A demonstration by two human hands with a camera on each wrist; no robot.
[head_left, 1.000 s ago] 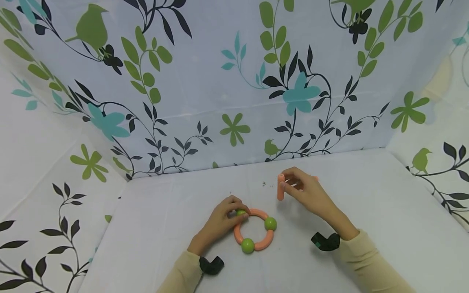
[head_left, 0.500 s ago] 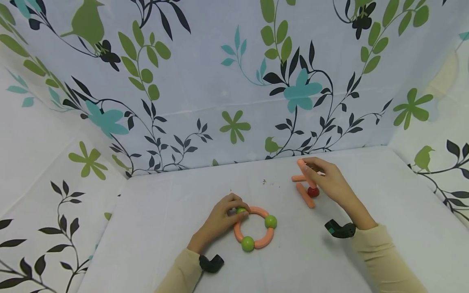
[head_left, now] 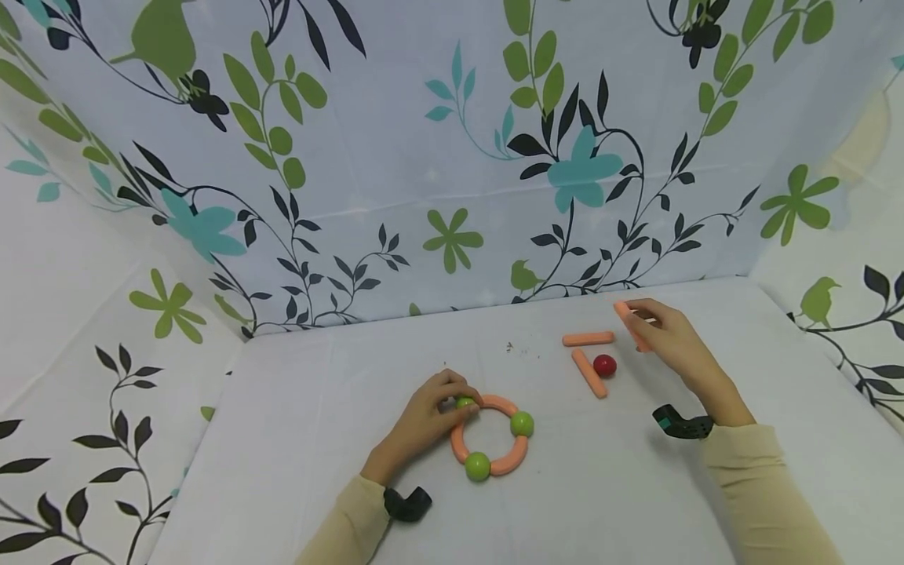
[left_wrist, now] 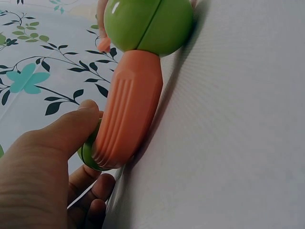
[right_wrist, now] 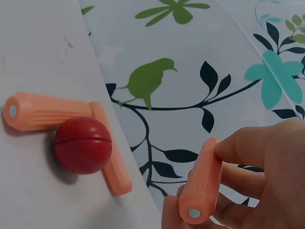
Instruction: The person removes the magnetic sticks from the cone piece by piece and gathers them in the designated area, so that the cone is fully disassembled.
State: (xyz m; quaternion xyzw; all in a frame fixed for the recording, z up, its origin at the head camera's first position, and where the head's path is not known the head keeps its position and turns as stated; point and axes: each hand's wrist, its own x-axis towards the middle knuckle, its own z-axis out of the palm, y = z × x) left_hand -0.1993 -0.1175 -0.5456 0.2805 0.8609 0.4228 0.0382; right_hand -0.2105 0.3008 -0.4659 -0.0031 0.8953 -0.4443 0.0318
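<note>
On the white table lies a ring of curved orange magnetic rods joined by green balls. My left hand pinches the ring at its far-left green ball, which is mostly covered by the fingers. In the left wrist view, the thumb presses by that ball, and a ribbed curved rod leads to another green ball. Toward the back right, my right hand holds a straight orange magnetic rod between thumb and fingers, its silvery end facing the right wrist camera.
Left of my right hand, a red ball lies beside two straight orange rods, one angled and one nearly level. A patterned cloth with leaves and birds rises behind the table. Black cameras sit on both wrists.
My right hand has moved right and farther back with the straight rod. The red ball and two rods it covered now show. The left hand has stayed on the ring.
</note>
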